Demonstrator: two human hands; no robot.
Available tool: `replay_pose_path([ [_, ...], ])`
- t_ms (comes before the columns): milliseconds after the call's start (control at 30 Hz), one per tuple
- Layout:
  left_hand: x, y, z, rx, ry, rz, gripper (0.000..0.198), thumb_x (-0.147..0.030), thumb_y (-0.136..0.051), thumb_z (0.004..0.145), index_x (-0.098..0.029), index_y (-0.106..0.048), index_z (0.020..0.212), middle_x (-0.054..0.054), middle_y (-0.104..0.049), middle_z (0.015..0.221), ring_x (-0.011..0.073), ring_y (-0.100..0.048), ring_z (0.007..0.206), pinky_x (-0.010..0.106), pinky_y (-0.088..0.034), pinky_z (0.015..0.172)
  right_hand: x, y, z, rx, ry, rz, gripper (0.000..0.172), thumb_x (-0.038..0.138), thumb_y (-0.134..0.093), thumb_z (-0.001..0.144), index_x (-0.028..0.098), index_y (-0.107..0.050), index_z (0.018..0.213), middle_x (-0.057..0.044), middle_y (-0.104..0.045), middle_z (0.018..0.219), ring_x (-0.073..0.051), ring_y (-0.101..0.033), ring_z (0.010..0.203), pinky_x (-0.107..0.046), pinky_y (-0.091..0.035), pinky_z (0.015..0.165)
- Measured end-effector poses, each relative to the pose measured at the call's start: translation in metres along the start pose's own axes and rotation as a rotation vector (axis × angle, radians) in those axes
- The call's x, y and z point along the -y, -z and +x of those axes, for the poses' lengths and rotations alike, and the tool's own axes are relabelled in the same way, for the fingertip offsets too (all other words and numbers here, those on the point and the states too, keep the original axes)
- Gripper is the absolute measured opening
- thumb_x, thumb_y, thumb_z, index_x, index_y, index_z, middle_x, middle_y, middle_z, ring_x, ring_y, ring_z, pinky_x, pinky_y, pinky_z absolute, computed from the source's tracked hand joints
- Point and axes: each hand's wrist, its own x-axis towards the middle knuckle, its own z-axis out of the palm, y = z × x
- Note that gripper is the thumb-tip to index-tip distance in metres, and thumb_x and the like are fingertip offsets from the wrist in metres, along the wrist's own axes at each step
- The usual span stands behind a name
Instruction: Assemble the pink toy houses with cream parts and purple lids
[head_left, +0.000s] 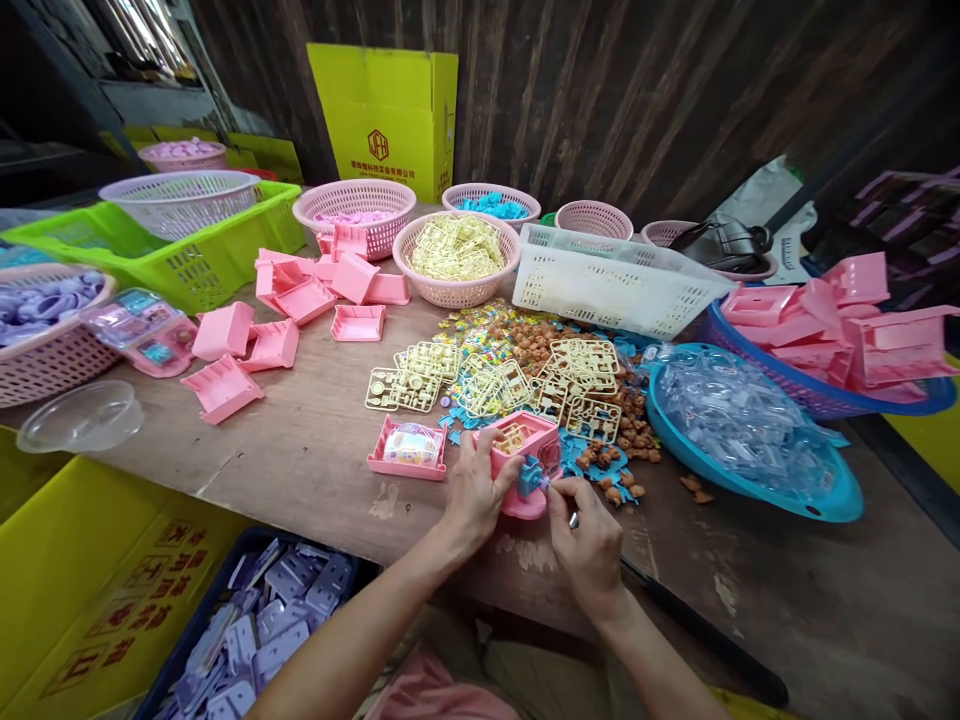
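My left hand (472, 495) grips a pink plastic toy case (519, 503) at its left side, just above the table's front edge. Cream parts lie inside the case, and a blue piece (531, 476) sits at its front. At the case's right side, my right hand (586, 540) is closed in a pinch near the blue piece; a small shiny metal bit shows at its fingers, too little to name. Left of the case stands a pink tray (406, 468) with a printed card and clear cover. Cream part frames (592, 365) and small brown figures (641, 440) are heaped behind.
Pink shells (300, 290) lie at left centre. A pink basket of cream frames (456, 290) and a white basket (607, 290) stand behind. A blue basin (832, 500) of clear parts is at right, near a black rod (705, 630). Below left sits a bin of purple parts (262, 620).
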Motion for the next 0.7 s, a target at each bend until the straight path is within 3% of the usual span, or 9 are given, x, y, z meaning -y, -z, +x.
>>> replay_pose_path([
  [700,-0.002,-0.001,0.001,0.027,0.004,0.046,0.036,-0.05,-0.041,0.087,-0.024,-0.049,0.11,0.004,-0.044,0.1,0.0195,-0.052,0.089,0.035,-0.044,0.082,0.002,0.013,0.013,0.123,0.013,0.001,0.015,0.021,-0.043,0.09,0.021,-0.048,0.076,0.001,-0.059,0.063,-0.012,-0.058,0.055,-0.023,-0.043,0.054],
])
